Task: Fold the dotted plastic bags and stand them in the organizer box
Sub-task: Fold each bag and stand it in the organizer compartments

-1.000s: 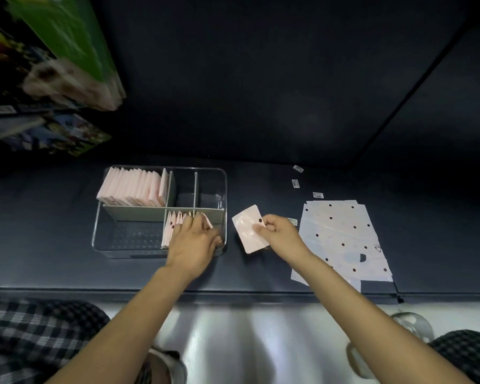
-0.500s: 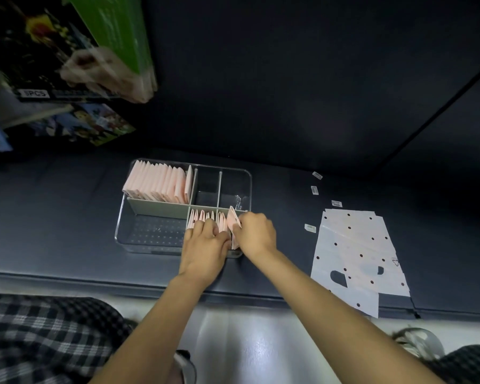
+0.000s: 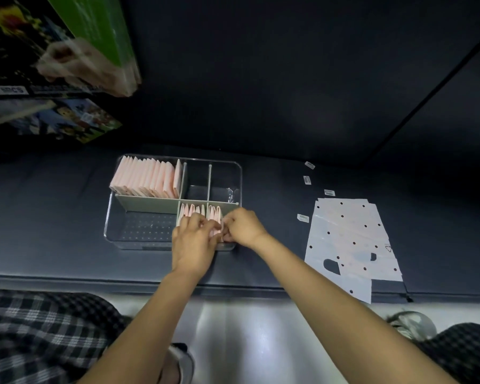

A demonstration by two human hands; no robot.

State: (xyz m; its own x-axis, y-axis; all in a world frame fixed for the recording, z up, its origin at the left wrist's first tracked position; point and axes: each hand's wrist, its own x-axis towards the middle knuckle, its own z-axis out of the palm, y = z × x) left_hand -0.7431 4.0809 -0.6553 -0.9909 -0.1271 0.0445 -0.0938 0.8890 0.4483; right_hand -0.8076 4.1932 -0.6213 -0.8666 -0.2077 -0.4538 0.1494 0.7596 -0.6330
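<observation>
Head view, the only one. Organizer box [image 3: 173, 202] sits on the dark table [image 3: 53, 195], clear walls, grey dividers. Far-left compartment holds a full row of folded bags [image 3: 146, 177] standing on edge, packed tight so they prop each other up. Near-right compartment has a shorter row [image 3: 200, 212], also upright; that's the one being filled.

Both hands meet at the right end of that near row. Left hand [image 3: 196, 239] lies palm-down over the folded bags, fingers curled over their tops, likely pressing the row leftward to hold a slot open. Right hand [image 3: 243, 227] comes in from the right, fingers bent inward and pinching what looks like one folded bag [image 3: 219, 231] at the gap next to the box's right wall. Mostly hidden by the fingers, so I can't tell how deep it's seated.

Both forearms extended forward, wrists converging, right one angled in across the table edge.

Unfolded dotted bags [image 3: 349, 239] lie flat in a stack well to the right of the box, so more are left to fold. Small labels [image 3: 302, 217] scattered beside them.
</observation>
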